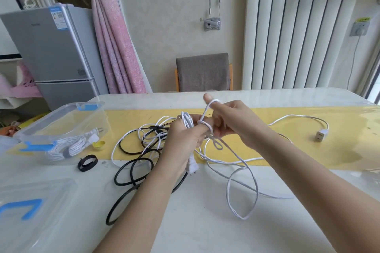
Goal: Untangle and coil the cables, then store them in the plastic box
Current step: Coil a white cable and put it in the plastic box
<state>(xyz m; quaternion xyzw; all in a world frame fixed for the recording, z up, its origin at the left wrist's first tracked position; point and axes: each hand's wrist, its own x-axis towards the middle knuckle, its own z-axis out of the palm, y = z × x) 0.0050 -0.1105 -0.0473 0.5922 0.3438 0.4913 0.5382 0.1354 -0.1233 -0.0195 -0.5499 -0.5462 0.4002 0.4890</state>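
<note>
White cable (186, 120) is wound in several turns round the left hand (183, 141), whose fingers (199, 140) curl tightly about the bundle; the cable's plug (192, 167) hangs just below that fist. Beside it, the right hand (232, 123) has its index finger (207, 98) pointing up with one strand looped over it, while its other fingers are curled in on the same cable. Both hands are raised above the surface (205, 232), well to the right of the plastic box (51, 116).

From the hands the slack drops in loose loops onto the surface and trails away from the box along a yellow runner (308, 156) to a small white socket block (320, 136) at the far right. Between the box and the hands a black cable (133, 167) lies tangled with more white strands.

Inside the box rests a coiled cable (67, 150) bound with a grey strap, its plug against the box's right wall. Just right of the box sit a yellow cap (98, 145) and a black strap ring (87, 162). Nearer the camera than the box lies a clear lid (41, 222) with blue clips. Behind the box stands a grey fridge (53, 47), and a grey chair (203, 72) sits beyond the far edge of the surface
</note>
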